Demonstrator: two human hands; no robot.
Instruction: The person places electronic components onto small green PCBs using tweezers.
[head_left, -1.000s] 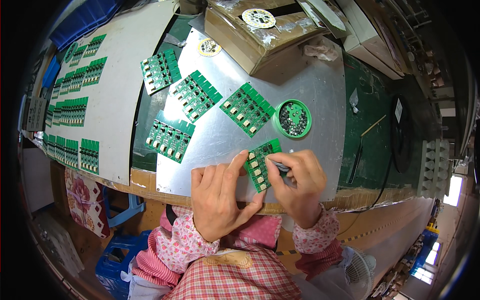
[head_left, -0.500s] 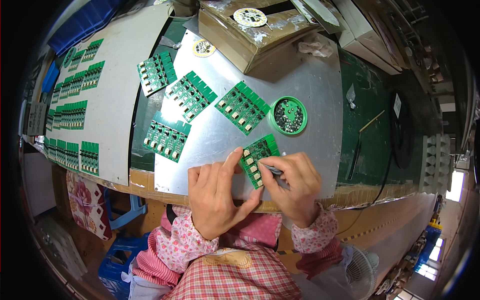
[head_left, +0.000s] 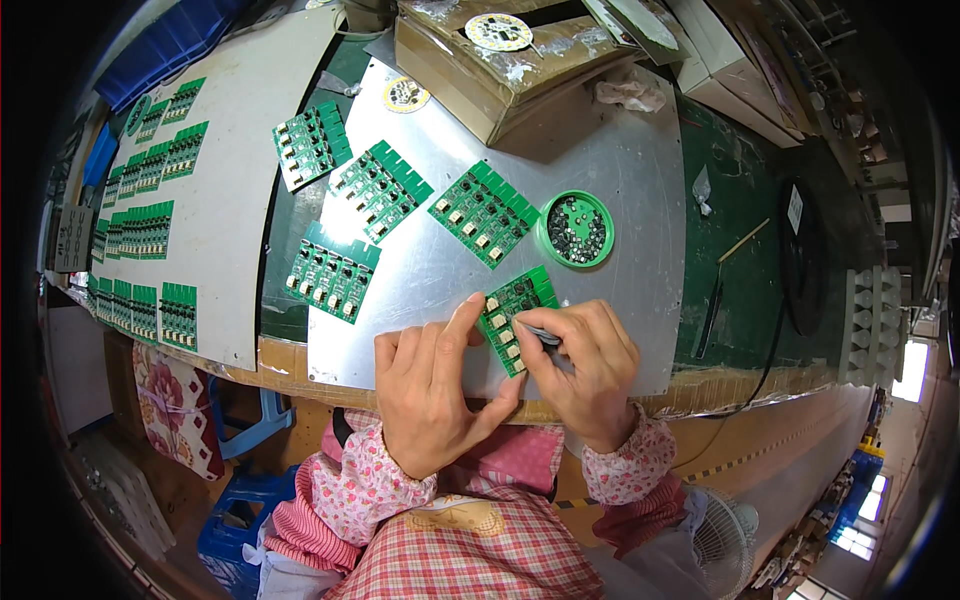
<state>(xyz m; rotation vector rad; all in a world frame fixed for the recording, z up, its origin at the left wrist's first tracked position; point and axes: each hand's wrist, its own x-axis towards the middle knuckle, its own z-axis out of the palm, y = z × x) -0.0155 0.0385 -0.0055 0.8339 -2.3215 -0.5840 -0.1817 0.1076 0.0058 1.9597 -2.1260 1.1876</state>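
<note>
A green circuit board (head_left: 505, 340) with a row of cream-coloured square parts lies at an angle on the metal sheet. My left hand (head_left: 425, 385) steadies it, index finger at its left edge and thumb at the near corner. Over the board's right side, my right hand (head_left: 590, 365) pinches what looks like grey tweezers (head_left: 543, 336); the tips are hidden by the fingers. Beyond my right hand stands a round green dish (head_left: 577, 200) with many small dark and silvery components. Further populated boards lie nearby, one (head_left: 485, 215) just left of the dish.
The metal sheet (head_left: 640, 290) covers the table's middle. At the back sits a cardboard box (head_left: 520, 75) with a round white board on top. A pale panel (head_left: 235, 250) at left bears rows of boards. A thin stick-like tool (head_left: 715, 300) lies at right.
Both hands, the board and the tweezers stay nearly in place; the right fingers have shifted very slightly. Components in the green dish appear settled toward its near side, baring more of its bottom.
</note>
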